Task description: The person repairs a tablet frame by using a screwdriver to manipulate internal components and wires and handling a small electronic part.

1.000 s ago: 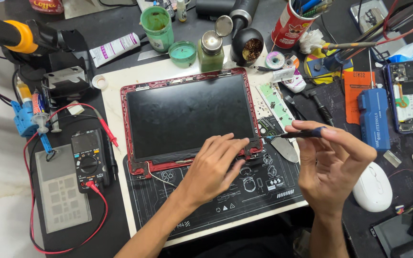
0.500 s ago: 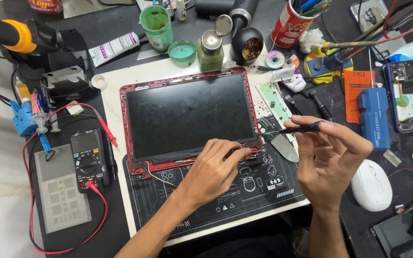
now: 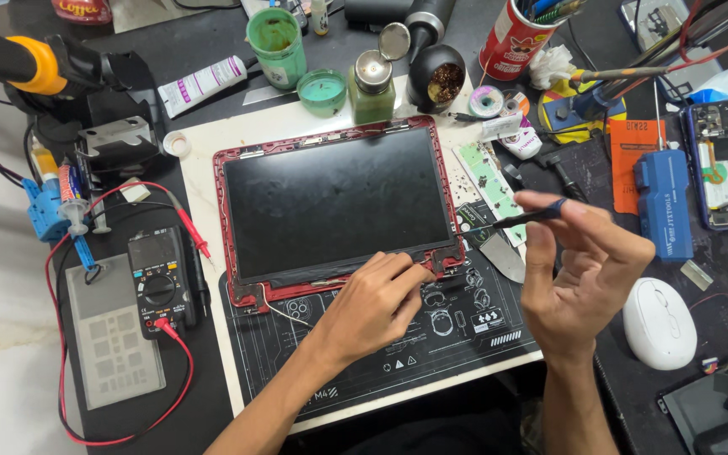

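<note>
A red-framed laptop screen panel [image 3: 334, 202] lies face up on a black work mat [image 3: 364, 362]. My left hand [image 3: 372, 303] rests on the panel's lower edge near its right hinge, fingers curled and pinching at something too small to make out. My right hand [image 3: 579, 270] is raised to the right of the panel and holds a thin black screwdriver [image 3: 511, 221] between thumb and fingertips, its tip pointing left toward the panel's right edge. A metal pry blade [image 3: 499, 253] lies on the mat just under the screwdriver.
A black multimeter [image 3: 159, 282] with red leads sits to the left of the mat. Green jars [image 3: 278, 38], a small bottle [image 3: 371, 84] and a red cup of tools [image 3: 516, 38] stand behind the panel. To the right are a white mouse [image 3: 659, 324], a blue tool [image 3: 659, 202] and an opened phone [image 3: 726, 164].
My right hand has lifted slightly and turned the screwdriver more level, tip toward the panel. My left hand's fingers have curled tighter at the lower right hinge.
</note>
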